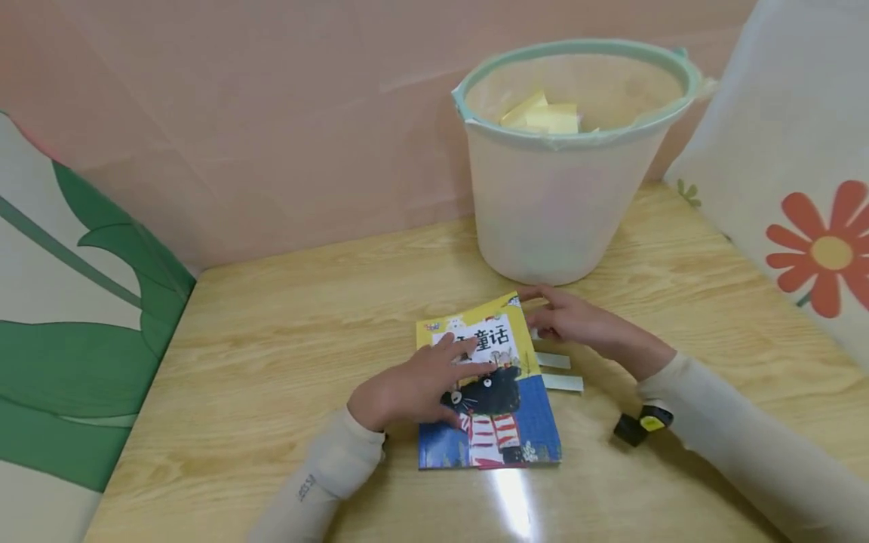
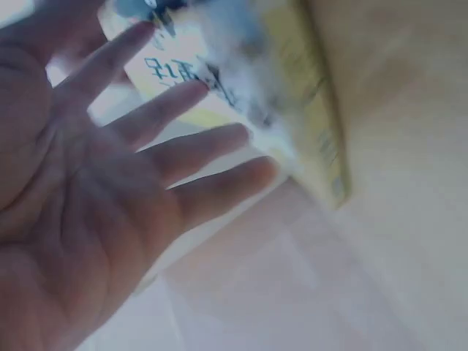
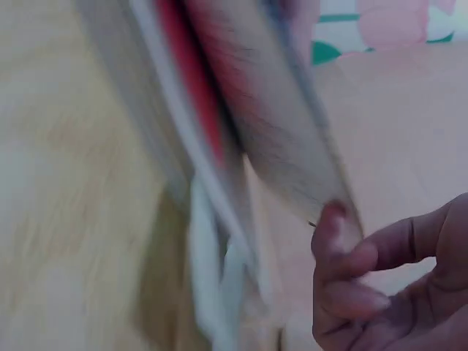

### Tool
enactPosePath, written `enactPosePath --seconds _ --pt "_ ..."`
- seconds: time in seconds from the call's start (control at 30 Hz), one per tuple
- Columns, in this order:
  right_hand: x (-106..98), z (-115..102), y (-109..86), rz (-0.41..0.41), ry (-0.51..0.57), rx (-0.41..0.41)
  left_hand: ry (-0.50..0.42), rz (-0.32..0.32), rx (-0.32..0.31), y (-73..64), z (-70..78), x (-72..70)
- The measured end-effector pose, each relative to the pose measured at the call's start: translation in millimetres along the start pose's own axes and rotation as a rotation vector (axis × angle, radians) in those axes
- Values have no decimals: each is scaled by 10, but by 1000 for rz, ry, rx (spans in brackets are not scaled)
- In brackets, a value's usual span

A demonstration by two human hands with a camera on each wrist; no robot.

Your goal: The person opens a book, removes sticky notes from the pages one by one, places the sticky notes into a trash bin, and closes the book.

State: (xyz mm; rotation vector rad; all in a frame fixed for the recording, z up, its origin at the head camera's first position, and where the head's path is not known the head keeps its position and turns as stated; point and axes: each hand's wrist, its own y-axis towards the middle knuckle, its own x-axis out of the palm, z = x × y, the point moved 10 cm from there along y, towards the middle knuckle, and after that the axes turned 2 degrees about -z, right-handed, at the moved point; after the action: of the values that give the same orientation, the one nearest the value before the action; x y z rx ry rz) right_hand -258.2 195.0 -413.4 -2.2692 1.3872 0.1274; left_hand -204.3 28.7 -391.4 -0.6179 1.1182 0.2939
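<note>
A picture book [image 1: 536, 422] with a yellow and blue cover, Chinese characters and a drawn black animal lies on the wooden table. Over its cover my left hand [image 1: 424, 381] spreads its fingers; in the left wrist view that hand [image 2: 110, 183] shows its palm, fingers fairly straight. My right hand [image 1: 570, 317] is at the book's upper right corner. Seen from the right wrist, its fingers [image 3: 333, 234] pinch the edge of a raised cover or leaf, and the book [image 3: 270, 139] stands partly open. Two pale strips [image 1: 563, 382] stick out from the book's right side.
Behind the book stands a tall whitish bin [image 1: 543, 204] with a green rim, holding yellow pieces. A pink sheet [image 1: 305, 136] hangs along the back. Flower-patterned cloth [image 1: 828, 253] is at the right, green leaf print [image 1: 68, 369] at the left. A black-and-yellow device [image 1: 645, 424] sits by the right sleeve.
</note>
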Motion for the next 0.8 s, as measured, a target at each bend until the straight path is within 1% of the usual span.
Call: enactPosePath --seconds 0.03,0.07,0.1,0.17,0.2,0.23,0.27,0.3,0.33,0.37,0.4,0.43,0.47,0.53,0.6,0.7,0.77,0.8 --pt "41 -45 -27 -20 11 -16 17 71 23 -23 28 -117" --pt "96 -100 -55 -46 12 -39 37 159 45 -62 65 -252" --pt "167 -174 -87 -78 10 -75 50 260 69 -122 110 -398" --pt "343 -359 -169 -149 -7 -181 56 470 131 -297 238 -689" --pt "445 -458 -220 -178 -34 -233 62 564 177 -407 323 -813" --pt "545 -547 -281 -202 -62 -287 61 639 234 -518 416 -914" --pt "649 -632 -342 -223 -100 -340 68 689 292 -626 508 -989" --pt "757 -706 -404 -243 -148 -388 77 720 351 -728 593 -1040" --pt "880 -772 -451 -265 -205 -433 94 727 404 -825 659 -1063" --pt "999 -820 -493 -282 -280 -471 111 710 436 -907 703 -1062" --pt "1113 -851 -527 -298 -356 -508 126 679 455 -975 721 -1040" --pt "1219 -870 -556 -315 -419 -542 133 636 457 -1030 710 -1001" --pt "1309 -877 -576 -326 -486 -573 140 589 439 -1079 666 -946" --pt "1435 -855 -595 -327 -615 -613 150 489 369 -1170 516 -810" --pt "1475 -790 -585 -293 -727 -612 144 393 271 -1259 327 -680" --pt "1439 -665 -552 -227 -861 -543 97 269 140 -1350 43 -490" --pt "1401 -587 -535 -199 -915 -483 43 171 39 -1334 -145 -317" --pt "1385 -557 -529 -189 -931 -461 15 127 -11 -1304 -232 -219"
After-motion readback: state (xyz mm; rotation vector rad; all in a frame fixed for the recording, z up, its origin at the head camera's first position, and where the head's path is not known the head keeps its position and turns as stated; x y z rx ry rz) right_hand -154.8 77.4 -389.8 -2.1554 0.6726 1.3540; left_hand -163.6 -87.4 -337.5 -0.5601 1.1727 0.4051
